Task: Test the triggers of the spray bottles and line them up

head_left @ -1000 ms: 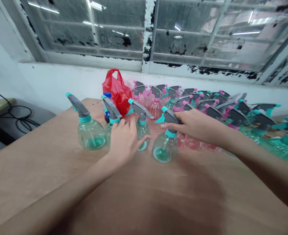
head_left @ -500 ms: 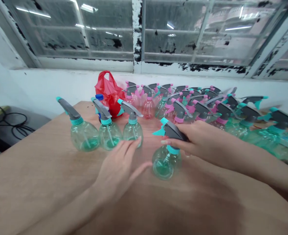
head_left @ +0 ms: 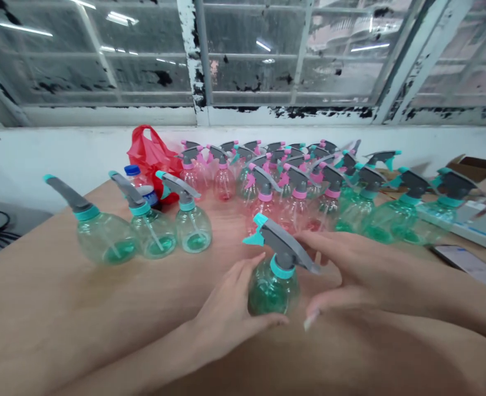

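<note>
A clear green spray bottle (head_left: 272,286) with a grey trigger head and teal nozzle stands on the wooden table (head_left: 61,319) in front of me. My left hand (head_left: 230,311) wraps round its body from the left and below. My right hand (head_left: 350,272) is beside the bottle on the right, fingers curled near the trigger lever and thumb below; whether it grips the bottle is unclear.
Three teal-capped spray bottles (head_left: 149,231) stand in a row at the left. Several pink and teal spray bottles (head_left: 304,187) crowd the back and right. A red plastic bag (head_left: 149,154) and a blue-capped bottle (head_left: 137,179) sit behind. A phone (head_left: 469,264) lies at right.
My right hand has drawn the green spray bottle toward me, away from the row. My left hand left the row bottles and closed round its body. The view shifted right.
</note>
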{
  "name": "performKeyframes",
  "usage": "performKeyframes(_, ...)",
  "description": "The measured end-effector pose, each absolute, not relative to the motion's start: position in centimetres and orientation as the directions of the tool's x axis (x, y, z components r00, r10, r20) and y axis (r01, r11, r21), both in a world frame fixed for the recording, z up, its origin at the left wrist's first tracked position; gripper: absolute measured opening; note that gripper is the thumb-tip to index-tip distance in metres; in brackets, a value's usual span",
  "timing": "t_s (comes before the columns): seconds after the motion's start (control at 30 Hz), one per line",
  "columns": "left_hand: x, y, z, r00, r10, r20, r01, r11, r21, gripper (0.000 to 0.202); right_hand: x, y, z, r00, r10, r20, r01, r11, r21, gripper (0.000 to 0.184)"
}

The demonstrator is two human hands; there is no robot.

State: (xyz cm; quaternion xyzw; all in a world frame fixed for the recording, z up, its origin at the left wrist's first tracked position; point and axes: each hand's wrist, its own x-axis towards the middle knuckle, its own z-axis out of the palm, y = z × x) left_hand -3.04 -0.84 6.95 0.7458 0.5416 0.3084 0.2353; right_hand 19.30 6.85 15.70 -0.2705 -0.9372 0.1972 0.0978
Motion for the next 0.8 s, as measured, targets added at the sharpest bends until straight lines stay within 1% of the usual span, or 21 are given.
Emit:
performKeyframes(0.1, -2.0, -0.2, 6.8, 0.245, 0.953, 0.177, 0.613, -0.294, 0.734, 0.078, 20.5, 7.9, 13.9, -0.809, 0.569, 0.151, 0.431, 0.748, -0.505, 0.086)
performKeyframes(0.13, -1.6, 0.1, 6.6, 0.248, 0.954, 0.170, 0.604, -0.289, 0.743, 0.078, 20.6, 8.2, 13.2, -0.798, 0.575, 0.182, 0.405, 0.734, -0.545, 0.090)
performKeyframes(0.2, -0.9, 0.6, 6.3, 0.253, 0.954, 0.161, 0.593, -0.285, 0.753, 0.080, 20.6, 8.5, 12.1, -0.769, 0.586, 0.255, 0.313, 0.693, -0.649, 0.089)
performKeyframes(0.27, -0.1, 1.2, 6.0, 0.275, 0.948, 0.163, 0.585, -0.299, 0.754, 0.080, 20.3, 8.4, 11.3, -0.709, 0.622, 0.333, 0.221, 0.644, -0.732, 0.079)
performKeyframes(0.3, 0.4, 1.5, 5.9, 0.291, 0.942, 0.167, 0.581, -0.313, 0.752, 0.080, 20.1, 8.3, 11.1, -0.668, 0.639, 0.381, 0.183, 0.637, -0.749, 0.072)
performKeyframes(0.4, 1.6, 2.3, 5.6, 0.323, 0.927, 0.188, 0.586, -0.352, 0.730, 0.077, 19.6, 8.1, 10.8, -0.550, 0.670, 0.499, 0.131, 0.659, -0.741, 0.045)
performKeyframes(0.47, 2.2, 2.7, 5.6, 0.331, 0.921, 0.204, 0.613, -0.374, 0.696, 0.076, 19.4, 8.1, 10.7, -0.493, 0.690, 0.530, 0.128, 0.660, -0.740, 0.028)
performKeyframes(0.5, 2.4, 2.9, 5.6, 0.338, 0.917, 0.211, 0.627, -0.387, 0.676, 0.077, 19.2, 8.1, 10.7, -0.467, 0.703, 0.536, 0.122, 0.652, -0.748, 0.023)
performKeyframes(0.6, 2.5, 3.2, 5.4, 0.372, 0.899, 0.230, 0.647, -0.429, 0.630, 0.076, 18.8, 8.5, 10.7, -0.447, 0.716, 0.535, 0.048, 0.617, -0.786, 0.018)
performKeyframes(0.7, 1.8, 3.2, 4.9, 0.408, 0.876, 0.257, 0.635, -0.474, 0.609, 0.077, 18.4, 9.0, 10.7, -0.493, 0.696, 0.522, -0.027, 0.588, -0.808, 0.021)
performKeyframes(0.8, 0.4, 3.1, 3.9, 0.424, 0.862, 0.278, 0.655, -0.504, 0.562, 0.087, 18.1, 9.4, 11.0, -0.529, 0.676, 0.513, -0.044, 0.582, -0.812, 0.020)
